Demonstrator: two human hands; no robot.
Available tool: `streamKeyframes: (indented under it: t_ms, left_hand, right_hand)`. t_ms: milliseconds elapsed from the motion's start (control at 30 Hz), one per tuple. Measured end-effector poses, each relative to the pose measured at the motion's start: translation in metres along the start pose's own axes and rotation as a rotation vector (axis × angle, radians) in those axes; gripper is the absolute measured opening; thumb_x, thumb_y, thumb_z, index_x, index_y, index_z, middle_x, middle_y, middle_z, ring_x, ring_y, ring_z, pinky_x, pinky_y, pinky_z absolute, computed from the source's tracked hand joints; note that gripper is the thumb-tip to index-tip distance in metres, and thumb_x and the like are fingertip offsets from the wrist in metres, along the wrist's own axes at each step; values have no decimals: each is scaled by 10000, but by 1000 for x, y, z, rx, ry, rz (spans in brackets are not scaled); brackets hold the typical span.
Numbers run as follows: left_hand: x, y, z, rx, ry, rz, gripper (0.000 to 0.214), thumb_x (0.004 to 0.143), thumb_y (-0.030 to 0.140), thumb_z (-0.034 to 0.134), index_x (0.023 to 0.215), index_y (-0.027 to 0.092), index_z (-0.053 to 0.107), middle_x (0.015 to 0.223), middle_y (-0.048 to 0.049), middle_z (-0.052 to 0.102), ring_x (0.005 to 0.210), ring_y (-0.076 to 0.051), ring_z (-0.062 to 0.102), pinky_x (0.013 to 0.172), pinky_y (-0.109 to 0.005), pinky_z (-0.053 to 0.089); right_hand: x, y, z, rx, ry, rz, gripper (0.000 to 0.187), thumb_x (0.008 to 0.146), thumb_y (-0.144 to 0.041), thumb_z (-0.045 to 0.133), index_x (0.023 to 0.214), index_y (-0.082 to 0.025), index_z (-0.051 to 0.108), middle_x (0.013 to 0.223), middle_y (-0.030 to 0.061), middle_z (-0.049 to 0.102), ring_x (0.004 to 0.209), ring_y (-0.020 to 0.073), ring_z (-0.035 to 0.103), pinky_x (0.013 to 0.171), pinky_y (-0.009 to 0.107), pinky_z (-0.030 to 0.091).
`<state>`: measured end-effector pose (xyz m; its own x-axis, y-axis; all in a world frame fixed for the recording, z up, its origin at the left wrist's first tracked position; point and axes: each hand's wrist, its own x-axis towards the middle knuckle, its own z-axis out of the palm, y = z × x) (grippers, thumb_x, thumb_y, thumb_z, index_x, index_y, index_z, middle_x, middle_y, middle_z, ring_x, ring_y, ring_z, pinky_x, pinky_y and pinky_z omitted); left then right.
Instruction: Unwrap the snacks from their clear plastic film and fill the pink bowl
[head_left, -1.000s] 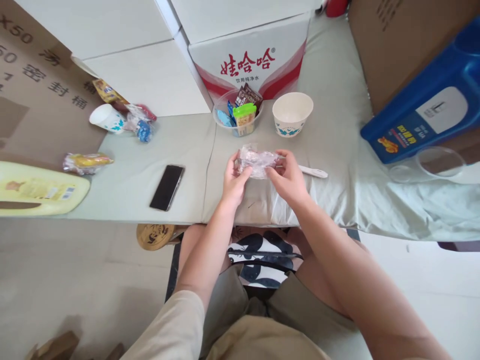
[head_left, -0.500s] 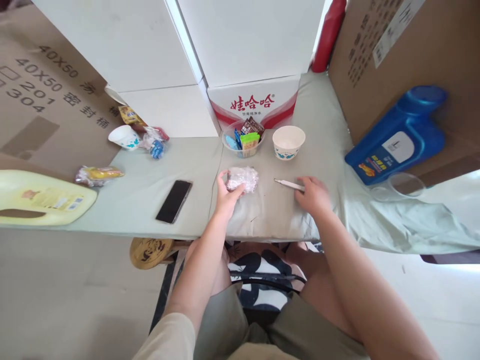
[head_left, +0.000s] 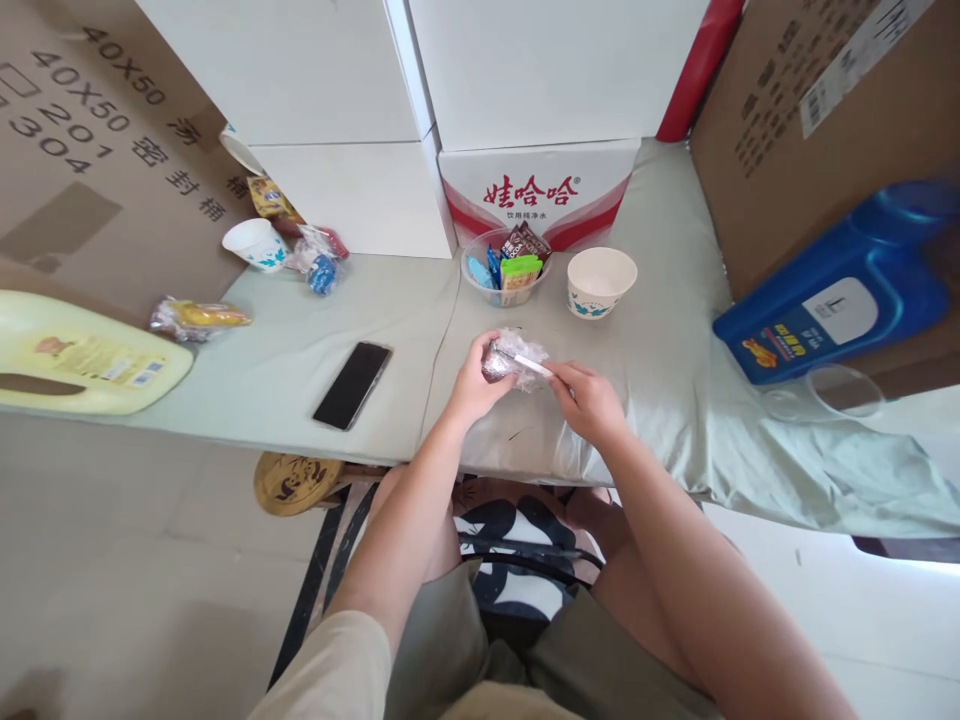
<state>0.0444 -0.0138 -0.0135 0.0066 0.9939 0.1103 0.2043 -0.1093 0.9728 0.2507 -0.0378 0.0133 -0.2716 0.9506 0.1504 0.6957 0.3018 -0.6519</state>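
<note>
My left hand (head_left: 477,385) is closed around a small bundle in clear bubble wrap (head_left: 529,346), thumb in front and fingers behind. Something darker shows under the plastic at its left side, too blurred to name. In my right hand (head_left: 592,403) is a slim white utility knife (head_left: 534,366), pinched near its end. Its narrow tip points left and lies across the bundle's top; whether it cuts into the plastic I cannot tell. Behind the bundle stand a clear bowl of snack packets (head_left: 486,290) and a white paper bowl with blue leaves (head_left: 600,283).
A black phone (head_left: 352,385) lies at left. Further left are a paper cup (head_left: 255,245), wrapped snacks (head_left: 202,315) and a yellow jug (head_left: 97,355). A blue bottle (head_left: 840,290) and a clear cup (head_left: 844,392) lie at right. White boxes (head_left: 540,190) line the back.
My right hand has moved left with the utility knife, bringing its tip onto the bundle. My left hand still grips the bundle. The camera view has shifted slightly.
</note>
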Motion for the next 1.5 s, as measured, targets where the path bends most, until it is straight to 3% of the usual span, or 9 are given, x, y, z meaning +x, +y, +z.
streamKeyframes:
  t_ms: [200, 467, 667, 733, 867, 1100, 1300, 1400, 1500]
  left_hand:
    - [4, -7, 3, -65, 2, -48, 724, 672, 230, 829, 1322, 256, 512, 1193, -67, 629, 998, -200, 659, 928, -359, 542]
    - [16, -15, -17, -215, 240, -19, 789, 678, 339, 860, 1343, 303, 437, 1155, -38, 611, 951, -167, 660, 885, -326, 550]
    - [0, -6, -9, 9, -34, 68, 618, 770, 345, 780, 1312, 249, 500, 1175, -85, 662, 980, -208, 687, 840, -336, 570]
    - [-4, -3, -5, 139, -10, 132, 499, 828, 340, 720, 1281, 238, 538, 1247, -111, 663, 1122, -241, 666, 946, -373, 550]
    - [-1, -3, -8, 282, 244, 142, 359, 925, 367, 609, 1246, 211, 572, 1340, -147, 633, 1303, -266, 585, 1115, -433, 452]
    - [1, -1, -5, -7, 170, -41, 456, 810, 209, 720, 1231, 246, 550, 1096, -58, 724, 989, -190, 716, 922, -348, 567]
    - [1, 9, -18, -335, 353, -232, 441, 727, 75, 604, 1127, 243, 522, 882, 1, 679, 704, -131, 667, 606, -227, 507]
    - [4, 5, -32, -249, 450, -220, 510, 612, -8, 535, 1063, 229, 545, 818, 20, 638, 701, -128, 640, 606, -220, 486]
    - [3, -1, -41, -35, 446, -137, 508, 570, -26, 501, 1003, 218, 606, 864, 2, 646, 820, -147, 648, 736, -251, 519]
  right_hand:
    - [0, 7, 1, -74, -65, 91, 411, 992, -308, 422, 1273, -240, 714, 1137, 107, 736, 971, 269, 704, 814, 350, 511]
    - [-9, 31, -27, -252, -21, 343, 433, 982, -341, 410, 1260, -249, 728, 1201, 103, 735, 1057, 284, 673, 810, 357, 498]
    - [-10, 30, -34, -378, -17, 491, 459, 994, -351, 374, 1311, -241, 687, 1236, 131, 702, 1074, 301, 650, 823, 381, 479]
    - [-9, 26, -31, -424, 25, 471, 469, 980, -314, 392, 1366, -223, 641, 1244, 156, 686, 1122, 326, 625, 885, 424, 475]
    - [-4, 17, -21, -404, 171, 314, 536, 900, -207, 444, 1419, -169, 572, 1322, 187, 632, 1229, 353, 565, 993, 489, 453]
    - [2, 4, 9, -83, 82, -127, 630, 797, -167, 488, 1424, -135, 530, 1396, 181, 610, 1279, 309, 559, 1059, 462, 458]
    - [0, -4, 11, -88, 74, -89, 580, 817, -131, 462, 1376, -207, 597, 1049, 97, 742, 1067, 291, 619, 958, 450, 438]
    - [-4, 3, -4, -142, 149, -14, 416, 832, -139, 466, 1149, -228, 720, 1005, 100, 735, 1020, 294, 616, 880, 428, 425]
    - [-8, 14, -23, -227, 270, 182, 257, 813, -156, 491, 848, -220, 738, 985, 117, 731, 1031, 326, 614, 884, 462, 412]
